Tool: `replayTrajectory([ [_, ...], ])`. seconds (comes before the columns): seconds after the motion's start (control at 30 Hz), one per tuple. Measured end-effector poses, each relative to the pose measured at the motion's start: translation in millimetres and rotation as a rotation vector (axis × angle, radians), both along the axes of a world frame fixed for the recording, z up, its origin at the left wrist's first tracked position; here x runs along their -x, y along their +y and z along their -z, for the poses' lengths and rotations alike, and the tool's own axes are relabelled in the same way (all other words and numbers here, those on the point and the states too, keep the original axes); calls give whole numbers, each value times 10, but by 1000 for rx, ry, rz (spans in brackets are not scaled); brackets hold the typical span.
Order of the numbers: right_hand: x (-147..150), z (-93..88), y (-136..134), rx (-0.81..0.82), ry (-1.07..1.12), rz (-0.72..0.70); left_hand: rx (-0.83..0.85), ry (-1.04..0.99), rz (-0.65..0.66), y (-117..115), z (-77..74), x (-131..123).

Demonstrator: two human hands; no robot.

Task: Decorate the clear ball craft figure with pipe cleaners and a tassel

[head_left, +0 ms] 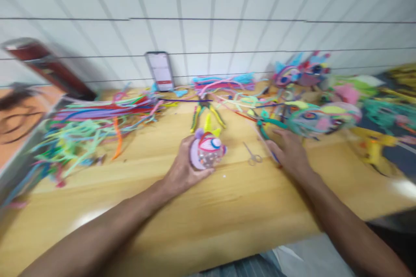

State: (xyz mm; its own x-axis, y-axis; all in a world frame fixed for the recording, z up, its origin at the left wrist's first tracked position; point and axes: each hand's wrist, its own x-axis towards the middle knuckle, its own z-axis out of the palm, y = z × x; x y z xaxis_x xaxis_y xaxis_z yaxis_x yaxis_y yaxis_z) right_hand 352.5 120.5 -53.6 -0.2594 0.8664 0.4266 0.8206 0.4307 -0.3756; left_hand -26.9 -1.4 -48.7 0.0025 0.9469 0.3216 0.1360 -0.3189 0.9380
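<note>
My left hand (182, 164) is closed around a small fish-like craft figure (208, 152), lilac at the back, with a big blue-and-white eye, red trim and a yellow piece on top. My right hand (289, 149) is at the handles of green-handled pliers (264, 126), with its fingers curled against them and somewhat blurred. A thin pale strip passes beside that thumb. Between my hands a small pair of scissors (253, 156) lies on the wooden table (195, 212). Yellow-and-green-handled pliers (208, 114) rest just beyond the figure.
Bundles of coloured pipe cleaners (107, 110) and a loose pale-green tangle (73, 138) are on the left. A phone (160, 71) leans against the wall. Finished-looking craft figures (287, 73) stand at the back right, near a larger fish-like one (321, 119). A yellow glue gun (373, 140) lies far right.
</note>
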Motion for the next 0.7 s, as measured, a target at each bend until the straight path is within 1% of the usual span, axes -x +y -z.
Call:
replayTrajectory([
  [0.1,1,-130,-101,6,-27,38,22,122,-132,-24,23,48],
  [0.17,-45,-229,-172,0,-37,51,82,211,-202,-2,49,103],
  [0.27,-222,-402,-294,-45,-32,180,109,287,-245,27,12,138],
  [0.37,-502,-544,-319,-108,-36,304,80,303,-235,38,-109,105],
  [0.43,-674,-577,-223,-133,-64,329,63,316,-220,47,-171,79],
  [0.5,-778,-551,-58,-108,-104,323,49,322,-227,54,-181,74],
  [0.6,-782,-449,206,-11,-146,331,42,330,-269,51,-108,105],
  [0.7,-692,-394,378,39,-156,376,60,344,-283,36,-17,141],
])
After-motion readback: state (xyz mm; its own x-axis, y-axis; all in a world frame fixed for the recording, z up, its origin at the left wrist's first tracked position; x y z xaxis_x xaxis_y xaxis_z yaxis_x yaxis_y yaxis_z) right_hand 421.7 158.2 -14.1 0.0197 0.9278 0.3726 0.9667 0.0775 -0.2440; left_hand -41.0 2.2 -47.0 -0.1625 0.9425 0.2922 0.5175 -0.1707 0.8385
